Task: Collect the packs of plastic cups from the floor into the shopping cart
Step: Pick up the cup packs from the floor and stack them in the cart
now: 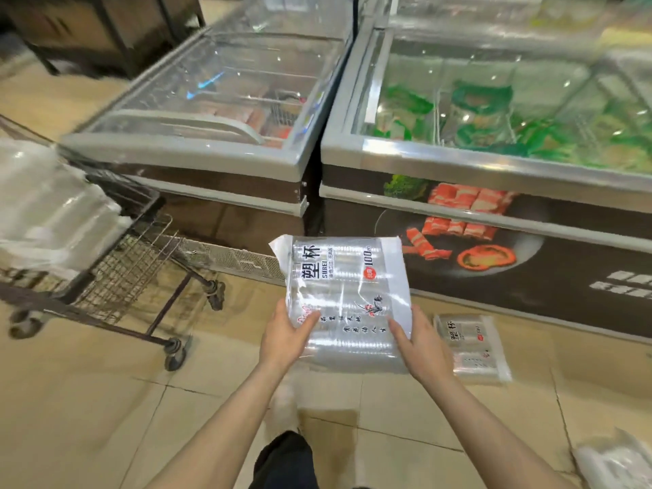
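I hold a clear pack of plastic cups (347, 294) with black lettering in front of me, above the tiled floor. My left hand (284, 335) grips its lower left edge and my right hand (421, 347) grips its lower right edge. A second pack of cups (471, 349) lies flat on the floor just right of my right hand, by the freezer base. Part of a third clear pack (617, 460) shows at the bottom right corner. The wire shopping cart (141, 262) stands to the left, with several clear packs (46, 210) piled in it.
Two glass-topped chest freezers (218, 150) (494, 178) stand straight ahead and to the right, close behind the held pack. A dark wooden shelf unit (95, 26) is at the far left back. My dark trouser leg (285, 460) is below. Tiled floor lies between me and the cart.
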A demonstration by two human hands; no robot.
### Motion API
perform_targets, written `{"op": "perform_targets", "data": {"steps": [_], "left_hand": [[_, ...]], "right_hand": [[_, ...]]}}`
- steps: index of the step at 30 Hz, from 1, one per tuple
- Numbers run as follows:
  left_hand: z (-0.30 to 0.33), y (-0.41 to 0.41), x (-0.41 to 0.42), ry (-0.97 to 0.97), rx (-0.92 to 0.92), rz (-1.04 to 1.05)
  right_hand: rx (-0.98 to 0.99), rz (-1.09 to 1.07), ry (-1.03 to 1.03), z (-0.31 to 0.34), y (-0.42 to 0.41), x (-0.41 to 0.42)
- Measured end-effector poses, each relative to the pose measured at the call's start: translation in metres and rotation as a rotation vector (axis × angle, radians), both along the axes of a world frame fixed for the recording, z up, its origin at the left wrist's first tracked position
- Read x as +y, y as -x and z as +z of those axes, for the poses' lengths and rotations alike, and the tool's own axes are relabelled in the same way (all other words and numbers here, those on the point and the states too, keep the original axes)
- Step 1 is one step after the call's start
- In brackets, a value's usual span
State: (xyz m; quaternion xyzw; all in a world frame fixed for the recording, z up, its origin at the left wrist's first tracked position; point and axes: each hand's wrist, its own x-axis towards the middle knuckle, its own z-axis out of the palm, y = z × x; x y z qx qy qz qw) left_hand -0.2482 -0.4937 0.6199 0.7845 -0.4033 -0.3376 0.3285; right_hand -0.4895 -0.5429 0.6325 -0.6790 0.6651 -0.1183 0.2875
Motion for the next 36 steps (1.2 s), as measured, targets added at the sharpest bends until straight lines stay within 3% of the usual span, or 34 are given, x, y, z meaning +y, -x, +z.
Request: {"op": "perform_targets", "data": {"steps": [11,24,36], "left_hand": [[0.030,-0.082,0.106,0.079,0.013,0.180],[0.037,-0.274,0.279,0.110,-0.049,0.295],[0.027,-0.434,0.324,0.072,-0.001,0.543]], "right_hand": [[-0.017,0.202,0.105,0.038,-0.093,0.067],[-0.032,0.329,0.112,0.034,-0.300,0.212],[-0.123,0.551,0.053,0.028,-0.492,0.209]]}}
